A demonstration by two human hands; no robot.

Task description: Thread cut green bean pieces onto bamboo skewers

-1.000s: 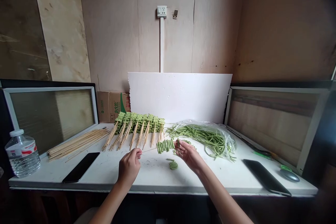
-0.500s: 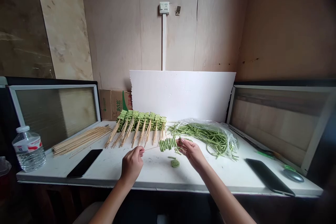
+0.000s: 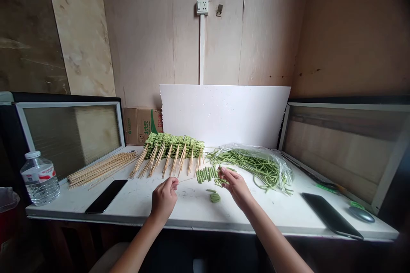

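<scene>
My left hand [image 3: 164, 196] pinches the bare end of a thin wooden skewer [image 3: 186, 179]. Cut green bean pieces [image 3: 206, 175] are threaded side by side on its other end. At that end is my right hand [image 3: 235, 184], its fingers closed around a green bean piece that they partly hide. Below the skewer a small bunch of cut pieces [image 3: 215, 197] lies on the white table [image 3: 192, 217]. Behind stands a stack of loaded bean skewers [image 3: 174, 145], sticks pointing toward me. Long uncut beans [image 3: 256, 164] lie in a clear plastic bag [image 3: 283, 175] at the right.
Bare skewers [image 3: 102, 169] lie at the left, near a black phone [image 3: 107, 196] and a water bottle [image 3: 40, 179]. A second dark phone [image 3: 331, 215] and a grey mouse [image 3: 361, 214] are at the right. A white foam board [image 3: 226, 115] stands behind.
The view has shifted slightly. Both hands keep their hold, with the skewer in nearly the same place; the fingers of my right hand have moved a little.
</scene>
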